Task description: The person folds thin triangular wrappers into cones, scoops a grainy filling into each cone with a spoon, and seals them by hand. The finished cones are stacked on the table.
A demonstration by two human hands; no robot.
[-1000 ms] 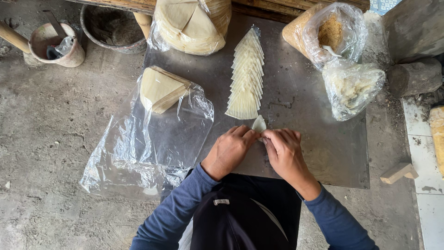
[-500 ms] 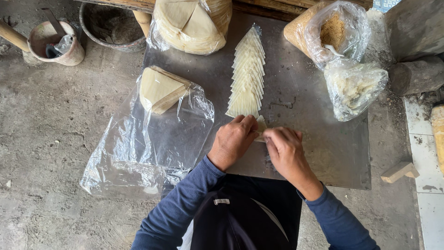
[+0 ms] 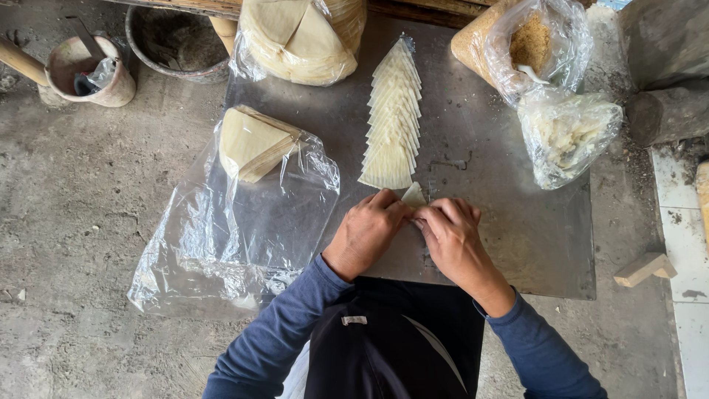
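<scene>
Left hand (image 3: pixel 367 230) and right hand (image 3: pixel 450 235) pinching closed on a pale folded wrapper (image 3: pixel 413 195), fingertips together, on metal sheet (image 3: pixel 517 244), just below row of folded triangles (image 3: pixel 393 122)

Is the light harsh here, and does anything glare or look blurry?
Head view: soft, even daylight, no hard shadows; mild sheen on the metal sheet and bright glints on the clear plastic bag; both hands, left hand and right hand, look sharp.

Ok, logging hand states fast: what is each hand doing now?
Left hand: closed, fingers pinching the pale wrapper.
Right hand: closed, fingers pinching the same wrapper from the other side.
</scene>
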